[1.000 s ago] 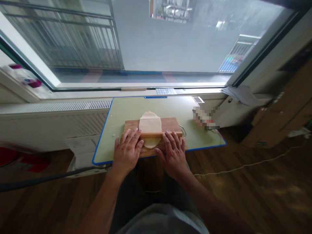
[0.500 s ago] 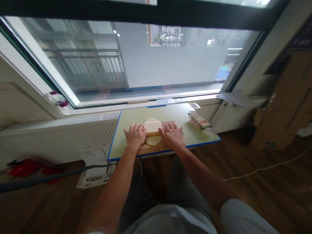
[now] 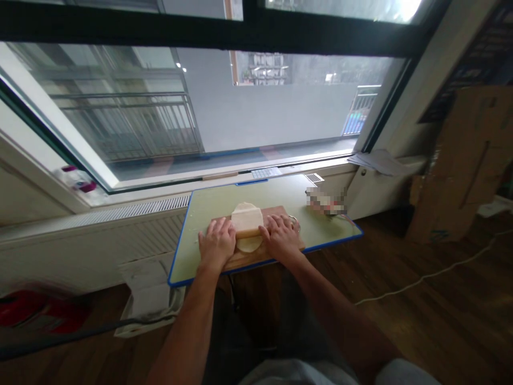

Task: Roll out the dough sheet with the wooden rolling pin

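Note:
A wooden rolling pin [image 3: 247,233] lies across a flat sheet of dough [image 3: 247,218] on a wooden cutting board [image 3: 276,212]. My left hand [image 3: 217,240] is closed over the pin's left end, and my right hand [image 3: 281,235] over its right end. Both hands hide the ends of the pin. The dough shows beyond the pin and also as a rounded edge on the near side. A metal ring handle [image 3: 295,222] sticks out at the board's right, beside my right hand.
The board rests on a pale green table [image 3: 208,200] with a blue rim. A blurred-out item [image 3: 325,202] lies at the table's right. Behind is a window sill with a bottle [image 3: 78,179]. A cardboard box [image 3: 460,166] stands at right, a white bin [image 3: 146,299] below left.
My head view has shifted, so the scene sits slightly lower and farther left. More dough shows beyond the rolling pin, as the hands and pin have come nearer to me along the board.

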The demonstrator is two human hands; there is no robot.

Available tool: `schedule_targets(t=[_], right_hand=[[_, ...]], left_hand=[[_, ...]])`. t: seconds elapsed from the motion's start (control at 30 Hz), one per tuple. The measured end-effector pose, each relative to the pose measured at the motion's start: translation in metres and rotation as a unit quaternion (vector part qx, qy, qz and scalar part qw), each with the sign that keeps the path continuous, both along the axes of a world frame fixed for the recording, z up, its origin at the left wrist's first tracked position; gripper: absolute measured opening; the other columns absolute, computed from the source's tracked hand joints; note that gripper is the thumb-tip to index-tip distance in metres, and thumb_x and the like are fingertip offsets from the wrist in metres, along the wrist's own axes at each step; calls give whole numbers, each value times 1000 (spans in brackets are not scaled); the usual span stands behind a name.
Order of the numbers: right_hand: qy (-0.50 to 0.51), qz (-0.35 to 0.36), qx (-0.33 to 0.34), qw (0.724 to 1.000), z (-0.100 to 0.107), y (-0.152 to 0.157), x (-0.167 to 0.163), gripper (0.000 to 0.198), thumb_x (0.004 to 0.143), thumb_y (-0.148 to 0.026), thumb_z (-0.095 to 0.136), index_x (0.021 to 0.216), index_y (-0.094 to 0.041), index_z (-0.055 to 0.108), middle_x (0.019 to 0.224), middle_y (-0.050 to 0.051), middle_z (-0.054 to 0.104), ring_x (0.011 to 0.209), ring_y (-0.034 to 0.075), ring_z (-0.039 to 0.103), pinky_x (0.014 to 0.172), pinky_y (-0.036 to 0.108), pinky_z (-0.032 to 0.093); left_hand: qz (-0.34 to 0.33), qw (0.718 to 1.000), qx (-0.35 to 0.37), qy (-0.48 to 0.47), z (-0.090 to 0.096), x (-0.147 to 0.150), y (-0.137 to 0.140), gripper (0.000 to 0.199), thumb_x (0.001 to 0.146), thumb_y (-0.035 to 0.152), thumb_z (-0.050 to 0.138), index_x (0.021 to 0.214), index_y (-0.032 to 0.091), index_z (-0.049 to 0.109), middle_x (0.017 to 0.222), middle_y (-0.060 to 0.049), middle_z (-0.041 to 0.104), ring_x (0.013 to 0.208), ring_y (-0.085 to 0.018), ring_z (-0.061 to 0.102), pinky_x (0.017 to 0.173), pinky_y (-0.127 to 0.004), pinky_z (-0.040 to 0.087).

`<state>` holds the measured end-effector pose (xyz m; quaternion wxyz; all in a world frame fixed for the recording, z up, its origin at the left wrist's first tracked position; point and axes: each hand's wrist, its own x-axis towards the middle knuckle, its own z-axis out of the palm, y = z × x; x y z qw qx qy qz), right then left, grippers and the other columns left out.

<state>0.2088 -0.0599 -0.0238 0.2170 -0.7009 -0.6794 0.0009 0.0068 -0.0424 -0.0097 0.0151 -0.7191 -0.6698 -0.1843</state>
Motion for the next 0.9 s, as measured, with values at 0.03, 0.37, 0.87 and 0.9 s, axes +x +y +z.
schedule_targets(t=[0.03, 0.37, 0.87, 0.9], right_hand=[[1, 3, 6, 1000, -2, -4, 0, 57, 114, -55, 41, 156, -21, 61, 163, 12, 59, 157, 35, 43, 130, 66, 21], [-22, 35, 58, 997, -23, -47, 8, 61, 113, -51, 46, 163, -18, 51, 170, 15, 50, 162, 36, 36, 130, 68, 21], [-57, 44, 90, 993, -42, -100, 14, 71, 109, -53, 51, 169, -18, 43, 173, 16, 45, 165, 39, 32, 131, 67, 21], [-55, 45, 91, 993, -42, -100, 14, 70, 109, -53, 51, 169, -18, 43, 173, 16, 46, 165, 39, 32, 131, 67, 21]], left_hand=[[-1, 1000, 1, -3, -2, -1, -4, 52, 111, 40, 33, 145, 28, 71, 162, -10, 62, 153, -34, 51, 126, -68, 37], [-4, 1000, 18, -18, -14, -4, -55, 53, 113, 43, 35, 158, 28, 60, 168, -8, 54, 158, -33, 46, 128, -66, 37], [-29, 997, 75, -12, -43, -12, -100, 56, 113, 45, 36, 165, 32, 51, 170, -8, 51, 162, -33, 41, 130, -67, 31], [-27, 997, 74, -12, -44, -12, -101, 56, 113, 45, 37, 166, 33, 51, 170, -8, 51, 162, -33, 41, 131, -68, 30]])
